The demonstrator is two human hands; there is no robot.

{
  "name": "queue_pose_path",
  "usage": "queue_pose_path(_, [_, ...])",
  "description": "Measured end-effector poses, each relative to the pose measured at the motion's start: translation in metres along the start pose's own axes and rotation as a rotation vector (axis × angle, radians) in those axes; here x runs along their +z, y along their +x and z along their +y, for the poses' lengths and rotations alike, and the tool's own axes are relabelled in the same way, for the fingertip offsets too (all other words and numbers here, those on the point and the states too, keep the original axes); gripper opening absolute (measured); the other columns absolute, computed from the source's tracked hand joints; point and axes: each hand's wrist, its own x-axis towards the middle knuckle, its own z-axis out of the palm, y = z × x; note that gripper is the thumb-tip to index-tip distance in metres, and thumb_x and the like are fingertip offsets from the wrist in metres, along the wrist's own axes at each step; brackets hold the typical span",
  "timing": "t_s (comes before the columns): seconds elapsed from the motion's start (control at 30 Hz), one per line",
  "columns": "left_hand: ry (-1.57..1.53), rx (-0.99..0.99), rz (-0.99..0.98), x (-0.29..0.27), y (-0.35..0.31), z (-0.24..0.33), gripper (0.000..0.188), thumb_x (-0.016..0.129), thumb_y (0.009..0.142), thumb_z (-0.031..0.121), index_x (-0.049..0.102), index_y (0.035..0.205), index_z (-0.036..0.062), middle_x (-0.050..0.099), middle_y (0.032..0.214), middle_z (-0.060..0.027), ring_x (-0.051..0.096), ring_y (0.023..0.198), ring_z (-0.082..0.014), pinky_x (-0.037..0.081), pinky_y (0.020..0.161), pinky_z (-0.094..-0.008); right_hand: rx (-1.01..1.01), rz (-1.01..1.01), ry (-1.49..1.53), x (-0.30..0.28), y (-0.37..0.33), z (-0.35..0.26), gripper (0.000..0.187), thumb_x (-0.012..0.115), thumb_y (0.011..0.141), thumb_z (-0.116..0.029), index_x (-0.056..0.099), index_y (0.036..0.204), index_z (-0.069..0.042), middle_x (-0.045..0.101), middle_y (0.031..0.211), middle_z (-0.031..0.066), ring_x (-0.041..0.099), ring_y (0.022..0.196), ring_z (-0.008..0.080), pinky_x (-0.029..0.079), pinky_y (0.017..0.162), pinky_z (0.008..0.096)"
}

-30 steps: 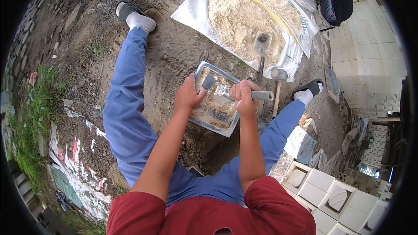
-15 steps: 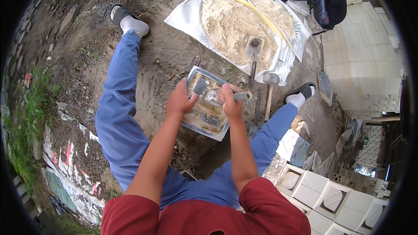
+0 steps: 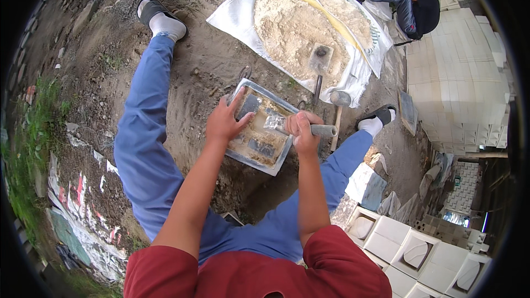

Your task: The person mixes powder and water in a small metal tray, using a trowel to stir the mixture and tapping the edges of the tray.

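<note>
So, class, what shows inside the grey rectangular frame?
Pale sandy material and dark rectangular pieces. Anything beneath the tool's metal end or the left hand is covered from view.

A dark-red shirt [image 3: 243,270] is worn, its short sleeves [image 3: 342,251] finished above the elbows. The legs are covered by long blue trousers [image 3: 144,132], loosely creased. White socks [image 3: 165,25] are paired with open-toed, broad-strapped sandals [image 3: 150,12], apparently black, though seen small. The left hand [image 3: 222,121] and right hand [image 3: 303,131] are bare.

Dirt ground [image 3: 207,74] under tray [image 3: 269,95], sacks [image 3: 238,17]
</note>
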Motion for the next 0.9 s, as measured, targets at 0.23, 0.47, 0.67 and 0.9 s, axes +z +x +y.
queue_pose_path(0.23, [-0.03, -0.021, -0.013, 0.001, 0.001, -0.004, 0.082, 0.067, 0.088, 0.061, 0.03, 0.159, 0.0445, 0.057, 0.133, -0.0232, 0.067, 0.108, -0.0407, 0.058, 0.084, -0.0488, 0.032, -0.026, -0.165, -0.002, -0.002, 0.013, 0.045, 0.05, 0.106, -0.015, 0.038, 0.063, -0.007, 0.036, 0.055, -0.0016, 0.03, 0.048, 0.0097, 0.025, 0.048, 0.0308])
queue_pose_path(0.47, [0.008, -0.02, 0.094, 0.002, -0.003, -0.002, 0.081, 0.067, 0.089, 0.058, 0.032, 0.159, 0.0418, 0.06, 0.121, -0.0193, 0.068, 0.1, -0.0402, 0.057, 0.082, -0.0485, -0.134, -0.167, -0.666, 0.022, 0.016, -0.002, 0.046, 0.055, 0.103, -0.016, 0.042, 0.061, -0.003, 0.042, 0.056, 0.0, 0.036, 0.049, 0.0119, 0.029, 0.049, 0.0336])
queue_pose_path(0.67, [-0.016, -0.023, 0.006, 0.002, -0.002, 0.002, 0.078, 0.066, 0.09, 0.059, 0.033, 0.158, 0.0425, 0.059, 0.115, -0.0161, 0.069, 0.094, -0.0364, 0.058, 0.076, -0.0484, 0.056, 0.038, -0.105, 0.006, 0.01, 0.022, 0.048, 0.055, 0.105, -0.02, 0.039, 0.063, -0.005, 0.039, 0.057, -0.0018, 0.034, 0.05, 0.0094, 0.027, 0.049, 0.0303])
queue_pose_path(0.9, [0.007, -0.006, 0.057, 0.009, -0.003, -0.006, 0.078, 0.067, 0.09, 0.057, 0.032, 0.159, 0.0413, 0.059, 0.115, -0.0178, 0.068, 0.094, -0.0381, 0.058, 0.077, -0.0495, 0.017, 0.081, -0.237, 0.017, 0.011, 0.018, 0.047, 0.055, 0.105, -0.019, 0.04, 0.063, -0.005, 0.04, 0.058, -0.0018, 0.036, 0.051, 0.0079, 0.027, 0.049, 0.0291])
